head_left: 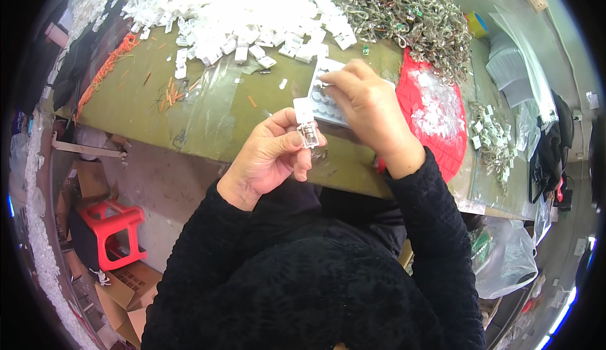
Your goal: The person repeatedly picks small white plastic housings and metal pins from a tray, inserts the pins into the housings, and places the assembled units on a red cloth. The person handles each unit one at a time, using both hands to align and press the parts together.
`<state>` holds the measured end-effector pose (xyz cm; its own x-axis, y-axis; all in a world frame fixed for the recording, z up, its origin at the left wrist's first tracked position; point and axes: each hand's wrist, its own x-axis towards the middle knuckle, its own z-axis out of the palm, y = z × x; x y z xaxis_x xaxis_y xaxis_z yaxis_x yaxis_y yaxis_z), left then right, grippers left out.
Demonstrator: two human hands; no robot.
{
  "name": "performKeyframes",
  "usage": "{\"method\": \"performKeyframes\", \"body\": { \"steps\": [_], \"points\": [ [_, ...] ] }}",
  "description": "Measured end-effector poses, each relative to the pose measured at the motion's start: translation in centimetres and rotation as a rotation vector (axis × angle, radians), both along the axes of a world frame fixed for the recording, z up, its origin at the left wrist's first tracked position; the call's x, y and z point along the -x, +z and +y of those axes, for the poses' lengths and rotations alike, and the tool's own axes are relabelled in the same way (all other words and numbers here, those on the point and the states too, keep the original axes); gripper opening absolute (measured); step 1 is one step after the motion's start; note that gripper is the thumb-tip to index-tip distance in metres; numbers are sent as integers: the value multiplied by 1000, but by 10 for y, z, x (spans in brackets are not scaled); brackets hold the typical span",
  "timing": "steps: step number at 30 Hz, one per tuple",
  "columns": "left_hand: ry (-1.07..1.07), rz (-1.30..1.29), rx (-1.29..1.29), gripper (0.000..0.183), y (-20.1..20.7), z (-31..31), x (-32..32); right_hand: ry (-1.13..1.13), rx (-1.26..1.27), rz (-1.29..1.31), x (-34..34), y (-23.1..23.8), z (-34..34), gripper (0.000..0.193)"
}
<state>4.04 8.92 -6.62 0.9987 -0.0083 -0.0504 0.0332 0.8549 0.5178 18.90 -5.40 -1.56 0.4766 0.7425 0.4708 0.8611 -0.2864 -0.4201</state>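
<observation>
My left hand (269, 150) pinches a small plastic case (304, 111) between thumb and fingers, near the table's front edge. Its white flap stands up, and its clear lower half has small metal parts inside. To the right, my right hand (368, 102) is over a white tray (312, 92) holding rows of round, grey, coin-like discs. Its thumb and forefinger are pressed together above the tray's far part; whatever may be between them is too small to make out. The hand hides much of the tray's right side.
A big heap of white plastic cases (252, 9) covers the back of the table. Behind the tray at right lies a pile of metal clips and cords (410, 9). Small clear pieces rest on a red cloth (451, 159). A red stool (113, 230) stands on the floor at left.
</observation>
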Motion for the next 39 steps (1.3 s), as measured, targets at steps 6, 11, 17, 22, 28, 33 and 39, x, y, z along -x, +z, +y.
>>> {"method": "performKeyframes", "body": {
  "steps": [6, 11, 17, 22, 28, 33, 39],
  "points": [
    [13, 49, -24, 33, 5, 0, 1, 42, 78, -141, 5, 1, 2, 7],
    [10, 31, 17, 31, 3, 0, 1, 93, 74, -48, 2, 12, -5, 8],
    [-22, -38, 72, 28, 1, 2, -1, 77, 109, -77, -2, 3, 0, 10],
    [-38, -29, 80, 26, 0, 2, 0, 81, 85, 58, 4, 5, -8, 9],
    [-5, 16, 45, 24, 2, 0, 1, 214, -57, 269, 28, 24, -22, 11],
    [-42, 6, 22, 22, 3, 0, 1, 294, 32, -1, 35, 32, -19, 17],
    [-62, 37, -6, 19, 4, 0, 3, 294, 77, 47, 33, 37, -20, 16]
  ]
}}
